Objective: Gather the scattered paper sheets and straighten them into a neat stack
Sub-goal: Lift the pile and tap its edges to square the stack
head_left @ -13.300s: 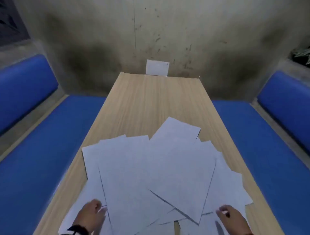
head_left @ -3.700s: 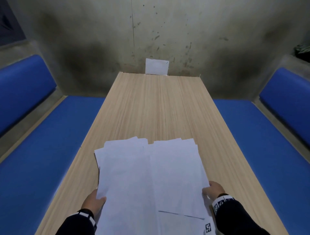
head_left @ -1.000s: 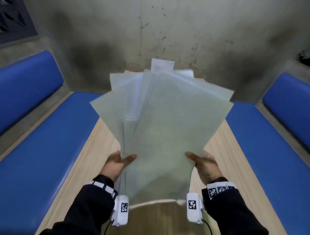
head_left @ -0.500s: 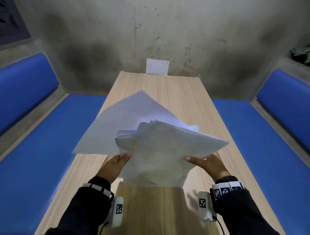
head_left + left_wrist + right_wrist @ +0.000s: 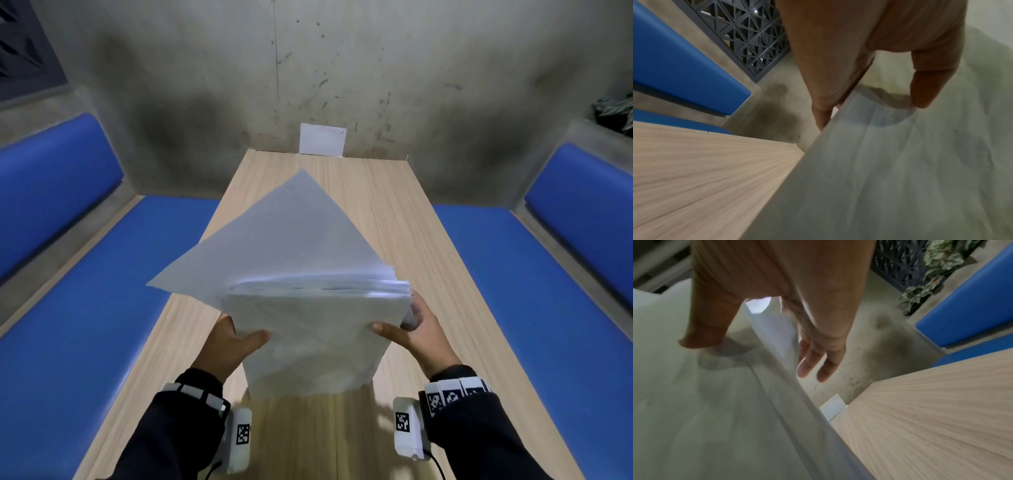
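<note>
Wood table (image 5: pixel 394 219), blue benches (image 5: pixel 85 308); left hand (image 5: pixel 227 346) and right hand (image 5: pixel 423 329) pinch sheets (image 5: pixel 308 308) upright, one sheet skewed.

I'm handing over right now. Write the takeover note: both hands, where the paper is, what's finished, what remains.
Left hand: grips the left edge of the bundle of white paper sheets, thumb on the near face.
Right hand: holds the right edge, thumb in front, fingers behind.
Paper: all gathered, held upright over the light wooden table; its bottom edge is near the tabletop, contact unclear.
Done: gathering.
Left: one sheet sticks out skewed at the upper left; tap the edges square, then lay the stack flat.
</note>
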